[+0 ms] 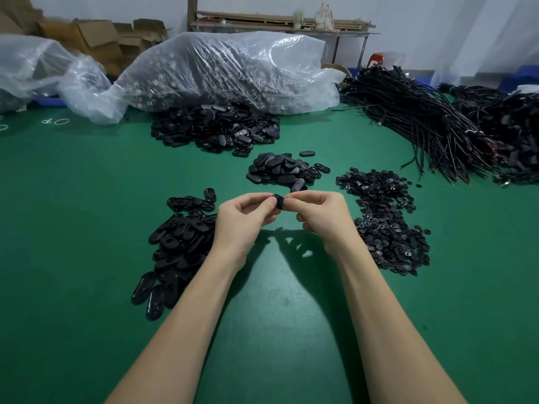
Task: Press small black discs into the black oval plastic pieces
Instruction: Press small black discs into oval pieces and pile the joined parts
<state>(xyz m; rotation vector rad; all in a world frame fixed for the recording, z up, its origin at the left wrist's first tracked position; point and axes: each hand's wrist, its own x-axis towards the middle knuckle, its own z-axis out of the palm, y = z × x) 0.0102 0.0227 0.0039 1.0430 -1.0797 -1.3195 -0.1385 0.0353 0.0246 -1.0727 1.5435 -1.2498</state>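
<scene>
Two hands pinch one small black piece above a green surface (87, 228).
Fingers of the left hand (243, 218) and right hand (322, 217) clamp the black piece (279, 201) together; oval pieces (178, 246) lie left, small discs (385, 220) right.

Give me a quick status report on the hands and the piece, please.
Left hand and right hand pinch one black piece above green table. Disc pile right. Nothing in the way.
</scene>
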